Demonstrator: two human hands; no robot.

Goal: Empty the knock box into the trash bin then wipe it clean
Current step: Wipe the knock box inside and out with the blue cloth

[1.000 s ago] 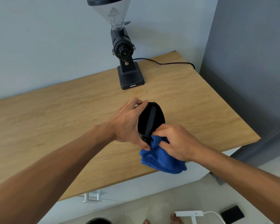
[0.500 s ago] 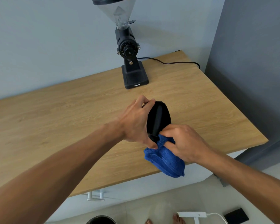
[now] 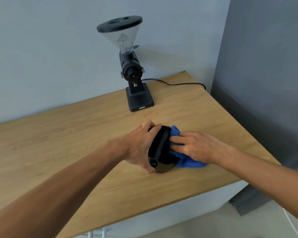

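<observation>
The black round knock box (image 3: pixel 161 148) is tipped on its side on the wooden table (image 3: pixel 58 145), its opening facing right. My left hand (image 3: pixel 139 145) grips it from the left, fingers over the top rim and thumb under it. A blue cloth (image 3: pixel 187 161) is bunched against the opening and spreads onto the table. My right hand (image 3: pixel 194 146) lies flat on the cloth with its fingers pressed toward the opening. The inside of the box is hidden. No trash bin is in view.
A black coffee grinder (image 3: pixel 134 79) with a clear hopper stands at the back of the table, its cord (image 3: pixel 175 83) running right along the wall. A grey panel (image 3: pixel 265 83) rises at the right. The table's front edge is near my forearms.
The knock box and cloth have come down from the table's front edge to the table surface, farther in. My right hand went from pinching the cloth to lying flat on it.
</observation>
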